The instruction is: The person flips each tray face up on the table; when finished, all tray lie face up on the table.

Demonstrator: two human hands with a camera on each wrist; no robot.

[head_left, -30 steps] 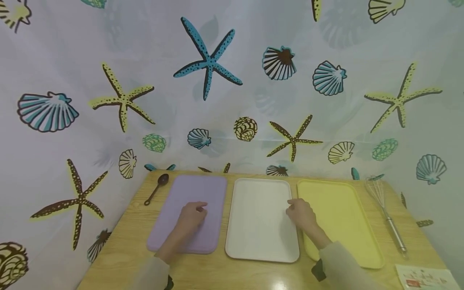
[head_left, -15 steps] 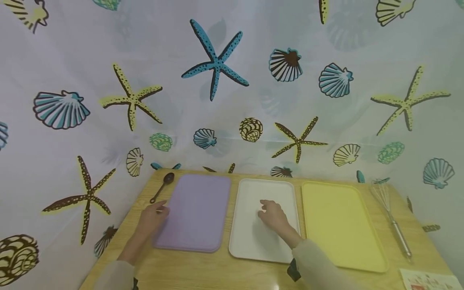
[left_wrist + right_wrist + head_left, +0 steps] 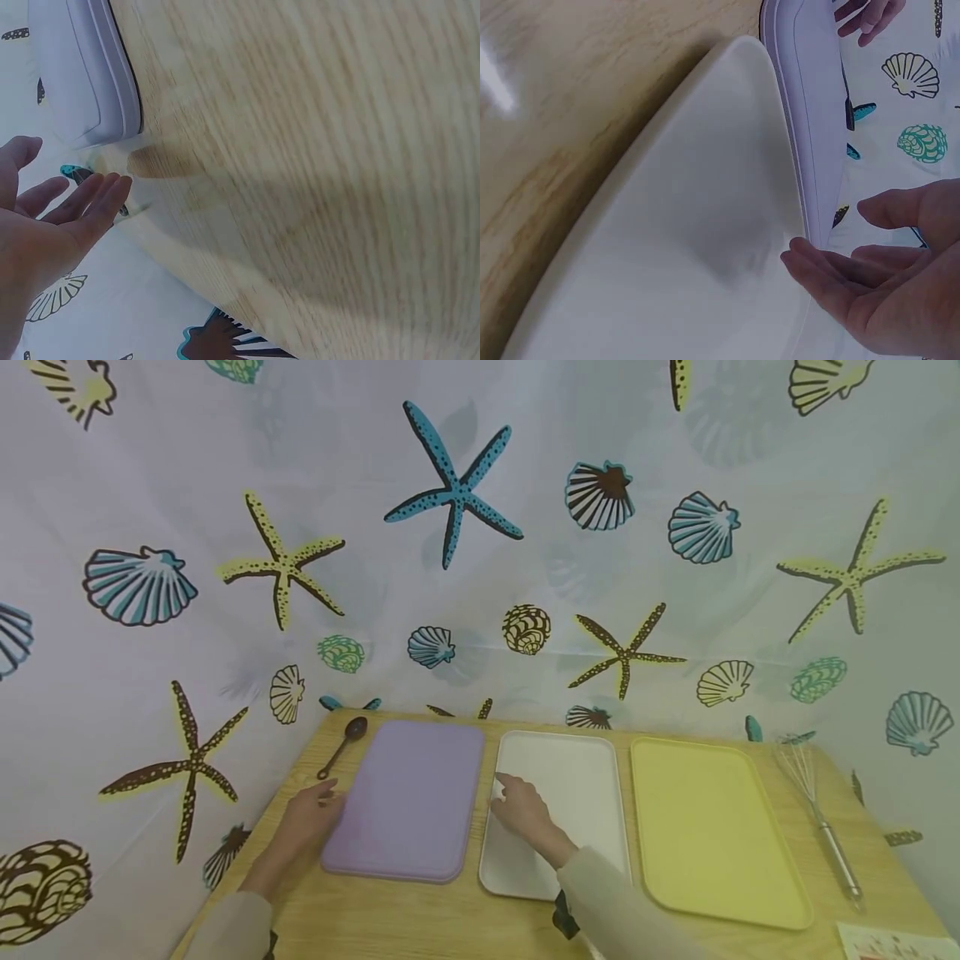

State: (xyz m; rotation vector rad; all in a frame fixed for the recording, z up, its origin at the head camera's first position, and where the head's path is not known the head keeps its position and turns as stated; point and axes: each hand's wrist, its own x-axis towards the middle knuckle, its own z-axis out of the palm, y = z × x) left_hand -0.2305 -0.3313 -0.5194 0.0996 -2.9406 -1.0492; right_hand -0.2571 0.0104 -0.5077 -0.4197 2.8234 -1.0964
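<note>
**Two loose hands beside and over the trays**

Our left hand (image 3: 306,814) has its fingers gently bent and holds nothing; just to its right lies the purple tray (image 3: 412,802). Our right hand (image 3: 525,810) holds nothing either, thumb apart from softly curved fingers, over the white tray (image 3: 566,764) near the rim on its left. We cannot tell whether a fingertip touches that rim.

For a steady reach, we judge it best to keep both hands relaxed and to place the fingertips lightly. The dark spoon (image 3: 344,746) lies just ahead of our left hand, so we should take care not to nudge its handle.

To the right hand's left, only a narrow strip of bench (image 3: 390,918) separates purple from white; another slim gap lies to its right, before the yellow tray (image 3: 720,827). Farther right is the whisk (image 3: 827,831). The patterned cloth (image 3: 525,560) bounds us ahead and leftward; nearer us, the bench gives more room.
</note>
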